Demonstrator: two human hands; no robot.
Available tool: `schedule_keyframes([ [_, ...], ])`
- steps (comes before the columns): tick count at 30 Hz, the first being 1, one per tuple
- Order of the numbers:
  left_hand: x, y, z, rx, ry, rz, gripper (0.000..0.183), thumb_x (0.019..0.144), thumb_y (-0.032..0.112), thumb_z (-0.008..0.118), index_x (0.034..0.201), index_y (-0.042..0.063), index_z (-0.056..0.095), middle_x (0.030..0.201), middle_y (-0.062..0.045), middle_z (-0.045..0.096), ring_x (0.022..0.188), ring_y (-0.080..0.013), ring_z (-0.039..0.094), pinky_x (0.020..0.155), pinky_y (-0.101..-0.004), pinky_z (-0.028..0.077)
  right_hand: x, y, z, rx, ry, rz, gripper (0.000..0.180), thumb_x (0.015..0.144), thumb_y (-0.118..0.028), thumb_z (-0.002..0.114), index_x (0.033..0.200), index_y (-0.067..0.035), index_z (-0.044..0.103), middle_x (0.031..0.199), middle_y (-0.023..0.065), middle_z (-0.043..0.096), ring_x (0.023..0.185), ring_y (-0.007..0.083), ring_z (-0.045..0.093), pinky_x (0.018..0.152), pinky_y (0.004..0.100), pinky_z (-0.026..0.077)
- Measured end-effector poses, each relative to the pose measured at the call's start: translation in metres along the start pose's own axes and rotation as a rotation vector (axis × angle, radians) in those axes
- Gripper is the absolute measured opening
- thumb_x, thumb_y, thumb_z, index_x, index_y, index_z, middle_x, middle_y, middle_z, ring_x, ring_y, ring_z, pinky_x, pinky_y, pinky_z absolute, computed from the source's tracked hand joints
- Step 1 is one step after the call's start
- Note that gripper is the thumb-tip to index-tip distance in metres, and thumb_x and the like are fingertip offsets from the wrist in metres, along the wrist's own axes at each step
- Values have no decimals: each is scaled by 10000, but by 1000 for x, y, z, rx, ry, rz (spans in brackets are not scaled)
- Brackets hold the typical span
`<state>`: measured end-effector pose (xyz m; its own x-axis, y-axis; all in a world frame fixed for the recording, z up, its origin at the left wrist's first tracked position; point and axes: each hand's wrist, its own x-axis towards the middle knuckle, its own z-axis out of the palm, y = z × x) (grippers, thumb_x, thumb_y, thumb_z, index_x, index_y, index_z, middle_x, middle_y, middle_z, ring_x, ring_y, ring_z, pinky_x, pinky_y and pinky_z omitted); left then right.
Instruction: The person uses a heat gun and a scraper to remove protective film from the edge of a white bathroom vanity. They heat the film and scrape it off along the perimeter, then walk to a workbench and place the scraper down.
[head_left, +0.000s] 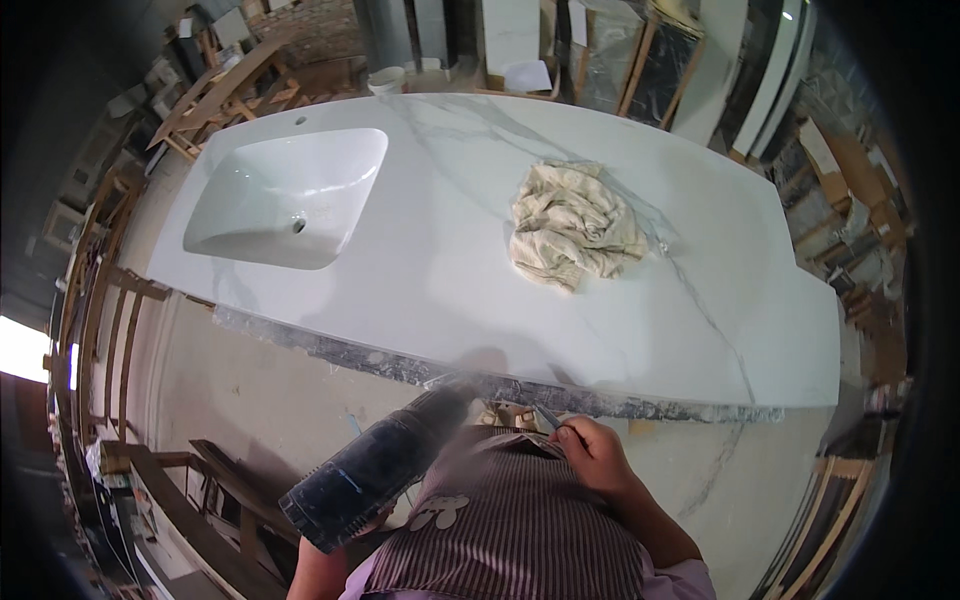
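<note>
A black heat gun (375, 457) points its nozzle up and right at the near edge of a white, grey-veined countertop (450, 315). My left hand (375, 521) is around its handle, mostly hidden beneath the body. In my right hand (592, 454) is a thin metal blade tool (547, 415), its tip close to a dark, dusty strip (622, 403) running along the near edge. A rectangular white basin (289, 199) is set in the countertop at the left. On the countertop's right half lies a crumpled cream cloth (574, 225).
Wooden frames (187, 510) stand low at the left, and a wooden trestle bench (232, 82) stands at the far left. Wrapped slabs (611, 52) lean beyond the countertop. Cardboard boxes (855, 176) are at the right. A white bucket (387, 81) sits behind the far edge.
</note>
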<state>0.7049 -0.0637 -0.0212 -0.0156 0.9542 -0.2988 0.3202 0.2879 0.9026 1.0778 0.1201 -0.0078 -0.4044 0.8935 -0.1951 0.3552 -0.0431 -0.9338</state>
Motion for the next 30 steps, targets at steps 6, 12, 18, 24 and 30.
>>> schedule_keyframes([
  [6, 25, -8, -28, 248, -91, 88, 343, 820, 20, 746, 1139, -10, 626, 995, -102, 684, 923, -196, 662, 810, -327, 541, 1, -13, 31, 108, 29, 212, 179, 991, -109, 539, 1067, 38, 609, 940, 142, 704, 790, 188, 655, 717, 308, 510],
  [12, 22, -31, -44, 215, -61, -7, 324, 808, 32, 764, 1108, -2, 645, 966, -92, 685, 895, -190, 659, 789, -326, 531, 6, -20, 55, 99, 88, 271, 169, 992, -106, 536, 1049, 29, 621, 915, 132, 695, 789, 176, 643, 715, 302, 502],
  [18, 20, -39, -55, 86, -60, -63, 316, 813, 44, 766, 1103, 4, 649, 967, -83, 682, 902, -189, 652, 799, -321, 525, 12, -23, 71, 132, 127, 222, 199, 1023, -126, 501, 1029, 15, 642, 792, -16, 580, 690, 31, 469, 621, 213, 402],
  [24, 18, -31, -53, -287, -4, -246, 295, 831, 42, 754, 1108, 16, 655, 982, -74, 678, 922, -173, 643, 818, -309, 523, 22, -8, 77, 263, 84, 166, 204, 1033, -158, 502, 1073, 15, 602, 770, 57, 581, 668, 95, 531, 624, 252, 440],
  [30, 17, -42, -51, -96, -61, -228, 278, 855, 73, 747, 1114, 18, 663, 983, -84, 691, 909, -174, 654, 812, -309, 535, 29, -12, 85, 512, -119, 408, 165, 1036, -184, 505, 1049, -21, 520, 736, -6, 523, 624, 61, 467, 558, 241, 392],
])
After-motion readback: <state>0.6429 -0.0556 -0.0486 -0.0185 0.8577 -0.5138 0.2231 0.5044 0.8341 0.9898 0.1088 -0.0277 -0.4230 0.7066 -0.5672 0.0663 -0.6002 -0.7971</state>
